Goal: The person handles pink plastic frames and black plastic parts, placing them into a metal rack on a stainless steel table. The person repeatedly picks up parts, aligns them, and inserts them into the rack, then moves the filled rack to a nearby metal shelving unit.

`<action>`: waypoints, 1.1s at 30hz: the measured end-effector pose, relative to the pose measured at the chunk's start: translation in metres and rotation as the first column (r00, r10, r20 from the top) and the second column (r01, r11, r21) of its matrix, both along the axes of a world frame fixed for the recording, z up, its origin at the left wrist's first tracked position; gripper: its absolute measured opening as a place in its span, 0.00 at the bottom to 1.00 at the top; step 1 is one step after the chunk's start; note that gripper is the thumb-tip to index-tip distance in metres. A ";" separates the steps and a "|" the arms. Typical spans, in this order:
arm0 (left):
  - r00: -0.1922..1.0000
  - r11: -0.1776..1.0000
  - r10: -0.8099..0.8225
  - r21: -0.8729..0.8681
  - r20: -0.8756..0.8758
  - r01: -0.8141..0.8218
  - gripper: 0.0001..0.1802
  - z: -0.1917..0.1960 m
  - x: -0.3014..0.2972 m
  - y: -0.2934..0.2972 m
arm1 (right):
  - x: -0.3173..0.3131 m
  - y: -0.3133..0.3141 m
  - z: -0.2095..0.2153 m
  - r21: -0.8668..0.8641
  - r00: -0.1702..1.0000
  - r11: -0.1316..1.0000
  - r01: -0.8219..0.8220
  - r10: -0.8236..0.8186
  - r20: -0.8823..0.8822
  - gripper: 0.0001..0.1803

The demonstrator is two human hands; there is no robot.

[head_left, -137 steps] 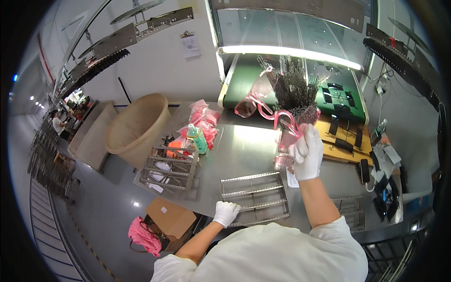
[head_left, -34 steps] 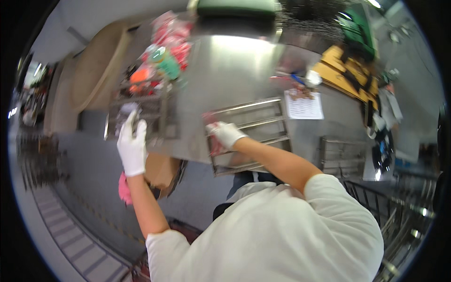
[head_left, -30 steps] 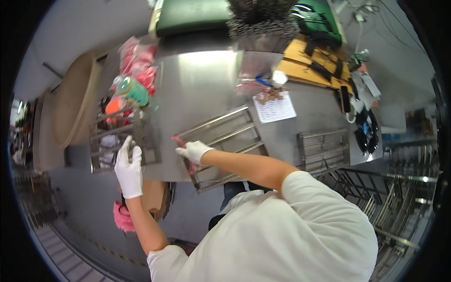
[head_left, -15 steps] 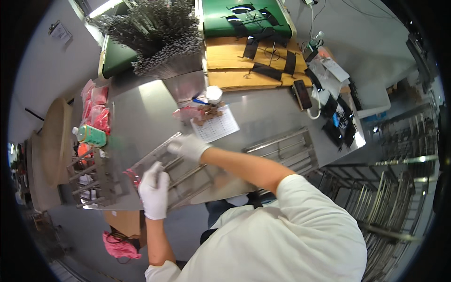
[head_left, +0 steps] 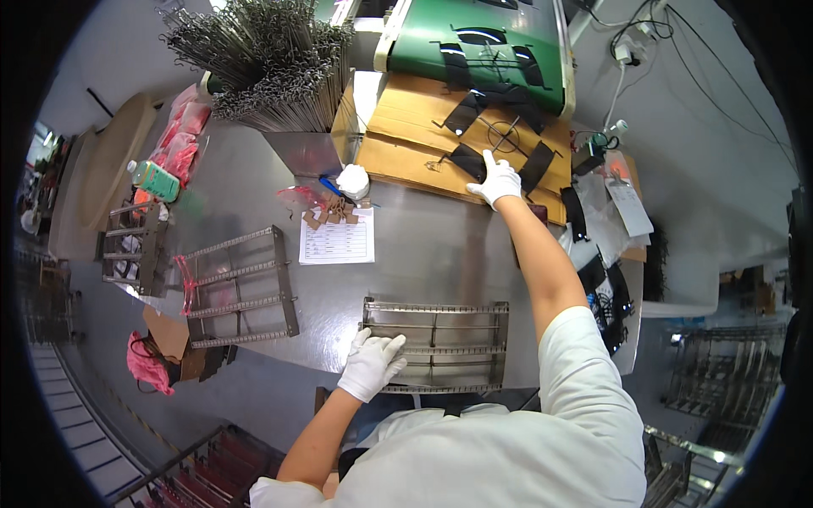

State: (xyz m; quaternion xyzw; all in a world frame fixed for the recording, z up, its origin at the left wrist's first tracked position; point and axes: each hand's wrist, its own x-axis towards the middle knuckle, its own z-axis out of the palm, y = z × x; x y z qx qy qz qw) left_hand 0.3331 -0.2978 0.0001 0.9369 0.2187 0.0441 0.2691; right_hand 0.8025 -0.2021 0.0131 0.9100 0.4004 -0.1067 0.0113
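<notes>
My gloved left hand (head_left: 371, 364) grips the left end of a metal rack (head_left: 434, 347) with several notched bars, lying at the table's near edge. My gloved right hand (head_left: 497, 180) reaches far out over the cardboard (head_left: 398, 140), thumb and fingers apart. It is beside a curved black piece (head_left: 467, 161), and I cannot tell whether it touches it. Another curved black piece (head_left: 537, 166) lies just to its right, part of a ring of such pieces around a wire frame (head_left: 501, 134). A second metal rack (head_left: 241, 288), with pink-red strips at its left end, lies to the left.
Wire hooks (head_left: 271, 68) fill a metal bin at the back left. A green conveyor belt (head_left: 423, 38) is beyond the cardboard. Brown chips, a paper sheet (head_left: 337, 241) and a white roll (head_left: 353, 181) lie mid-table. A green bottle (head_left: 154, 180) and pink bags (head_left: 179, 152) are left.
My hands have left the rack on the left. The left hand is now on the near rack, which lies turned squarer to me; the right has stretched to the black pieces. My view has shifted.
</notes>
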 end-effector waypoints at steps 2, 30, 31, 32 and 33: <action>1.000 0.999 0.026 0.026 -0.001 -0.026 0.27 -0.002 0.003 -0.005 | 0.007 0.004 0.000 0.044 0.998 0.998 -0.052 0.051 0.025 0.51; 0.999 0.988 -0.026 0.152 -0.029 0.030 0.13 0.000 0.018 -0.003 | -0.071 -0.087 0.007 0.204 0.728 0.764 -0.612 0.645 -0.232 0.40; 1.000 0.987 -0.014 0.157 -0.025 0.018 0.13 0.000 0.018 -0.004 | -0.084 -0.092 0.014 0.256 0.718 0.761 -0.596 0.647 -0.256 0.40; 1.000 0.987 -0.006 0.161 -0.020 0.009 0.13 0.000 0.018 -0.005 | -0.097 -0.101 0.028 0.311 0.693 0.745 -0.589 0.665 -0.279 0.39; 1.000 0.990 0.003 0.143 0.006 -0.004 0.12 -0.003 0.019 -0.005 | -0.110 -0.110 0.048 0.364 0.667 0.727 -0.582 0.683 -0.298 0.38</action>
